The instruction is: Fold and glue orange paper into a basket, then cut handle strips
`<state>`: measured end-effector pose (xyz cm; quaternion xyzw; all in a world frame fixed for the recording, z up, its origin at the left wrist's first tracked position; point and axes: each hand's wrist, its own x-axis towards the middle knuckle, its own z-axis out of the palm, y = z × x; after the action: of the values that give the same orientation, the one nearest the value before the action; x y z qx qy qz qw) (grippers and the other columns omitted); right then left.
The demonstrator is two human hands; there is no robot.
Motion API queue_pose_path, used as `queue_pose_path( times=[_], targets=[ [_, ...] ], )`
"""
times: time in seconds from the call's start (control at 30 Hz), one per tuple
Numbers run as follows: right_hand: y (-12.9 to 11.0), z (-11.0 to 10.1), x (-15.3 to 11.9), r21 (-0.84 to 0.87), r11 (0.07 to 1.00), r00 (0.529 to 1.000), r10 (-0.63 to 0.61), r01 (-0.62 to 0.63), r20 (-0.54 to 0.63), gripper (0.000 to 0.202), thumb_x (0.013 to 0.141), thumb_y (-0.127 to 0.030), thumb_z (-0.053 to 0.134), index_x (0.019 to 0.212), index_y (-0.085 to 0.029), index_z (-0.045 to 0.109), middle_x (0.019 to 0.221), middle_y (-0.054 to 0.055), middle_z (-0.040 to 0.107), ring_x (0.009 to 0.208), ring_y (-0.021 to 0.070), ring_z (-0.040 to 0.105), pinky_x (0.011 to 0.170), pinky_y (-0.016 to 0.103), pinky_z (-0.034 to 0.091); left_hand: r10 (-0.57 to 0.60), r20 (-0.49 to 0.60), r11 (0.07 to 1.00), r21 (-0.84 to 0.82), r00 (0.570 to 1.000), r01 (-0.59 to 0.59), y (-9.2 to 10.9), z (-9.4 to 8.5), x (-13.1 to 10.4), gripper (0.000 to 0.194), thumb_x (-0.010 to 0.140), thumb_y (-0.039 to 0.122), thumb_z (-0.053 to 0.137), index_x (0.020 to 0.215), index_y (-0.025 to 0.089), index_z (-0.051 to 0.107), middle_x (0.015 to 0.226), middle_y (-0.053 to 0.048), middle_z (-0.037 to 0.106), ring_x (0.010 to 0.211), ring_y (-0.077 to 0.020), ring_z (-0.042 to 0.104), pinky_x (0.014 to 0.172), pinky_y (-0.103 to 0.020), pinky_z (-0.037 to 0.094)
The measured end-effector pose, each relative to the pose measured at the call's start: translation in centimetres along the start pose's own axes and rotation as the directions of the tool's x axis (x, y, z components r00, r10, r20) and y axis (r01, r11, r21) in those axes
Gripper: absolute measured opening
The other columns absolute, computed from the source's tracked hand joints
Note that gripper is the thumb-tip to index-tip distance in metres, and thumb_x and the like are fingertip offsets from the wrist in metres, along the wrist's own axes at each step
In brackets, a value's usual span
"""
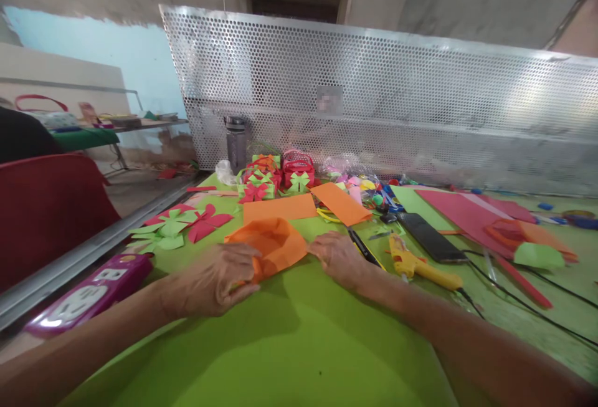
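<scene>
An orange foam or felt piece (275, 239), bent into an open-topped ring, stands on the green sheet (317, 344) in front of me. My left hand (222, 276) grips its near left wall, thumb outside and fingers over the rim. At the opposite corner my right hand (339, 257) pinches the edge between thumb and fingertips. Just behind the ring lie a flat orange strip (280, 207) and an orange rectangle (343, 202). A black and yellow utility knife (364, 248) rests beside my right hand.
A yellow glue gun (423, 268) with a cord and a black phone (430, 237) lie to the right. On the left are a purple case (93, 292) and green cut-outs (170, 229). Small decorated baskets (299, 173) and a bottle (236, 145) stand before a perforated metal panel (397, 95).
</scene>
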<state>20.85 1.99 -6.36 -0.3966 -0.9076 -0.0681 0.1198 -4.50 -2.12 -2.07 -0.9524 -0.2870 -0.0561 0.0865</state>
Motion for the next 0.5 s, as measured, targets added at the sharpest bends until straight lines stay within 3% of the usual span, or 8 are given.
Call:
queue_pose_path(
  times=[0.17, 0.3, 0.43, 0.5],
  targets=[
    [-1.4, -1.4, -0.8, -0.041, 0.999, 0.999, -0.031, 0.031, -0.011, 0.023, 0.077, -0.003, 0.048, 0.082, -0.018, 0.065, 0.079, 0.006, 0.061, 0.075, 0.0184, 0.053, 0.067, 0.029, 0.038, -0.112, -0.057, 0.993, 0.024, 0.992, 0.113, 1.4, 0.3, 1.0, 0.029, 0.091, 0.033, 0.044, 0.077, 0.015, 0.061, 0.076, -0.001, 0.062, 0.078, -0.0164, 0.058, 0.078, -0.033, 0.048],
    [-3.4, -3.1, -1.9, 0.046, 0.991, 0.987, -0.121, 0.126, -0.107, 0.016, 0.081, -0.01, 0.049, 0.08, -0.02, 0.062, 0.1, 0.007, 0.059, 0.092, 0.0192, 0.051, 0.079, 0.031, 0.039, -0.15, -0.07, 0.988, 0.017, 0.986, 0.152, 3.6, 1.2, 1.7, 0.024, 0.087, 0.035, 0.049, 0.095, 0.017, 0.063, 0.085, -0.006, 0.068, 0.079, -0.0233, 0.063, 0.071, -0.039, 0.051],
    [-4.5, -3.8, -2.5, 0.23, 0.948, 0.972, -0.193, 0.219, -0.132, 0.01, 0.084, -0.016, 0.052, 0.087, -0.023, 0.059, 0.104, 0.002, 0.061, 0.103, 0.0166, 0.051, 0.101, 0.039, 0.027, -0.184, -0.072, 0.982, 0.017, 0.98, 0.186, 5.4, 2.1, 1.6, 0.03, 0.091, 0.017, 0.035, 0.08, 0.018, 0.064, 0.072, -0.004, 0.066, 0.068, -0.0205, 0.062, 0.063, -0.033, 0.051],
    [-4.3, -3.7, -2.7, 0.241, 0.942, 0.972, -0.219, 0.234, -0.086, 0.021, 0.081, -0.014, 0.057, 0.1, -0.023, 0.057, 0.106, 0.002, 0.063, 0.112, 0.0177, 0.048, 0.106, 0.041, 0.02, -0.193, -0.1, 0.981, -0.013, 0.976, 0.192, 5.7, 2.5, 1.1, 0.035, 0.088, 0.01, 0.031, 0.074, 0.017, 0.062, 0.068, -0.004, 0.064, 0.063, -0.0188, 0.061, 0.059, -0.031, 0.05]
  ],
)
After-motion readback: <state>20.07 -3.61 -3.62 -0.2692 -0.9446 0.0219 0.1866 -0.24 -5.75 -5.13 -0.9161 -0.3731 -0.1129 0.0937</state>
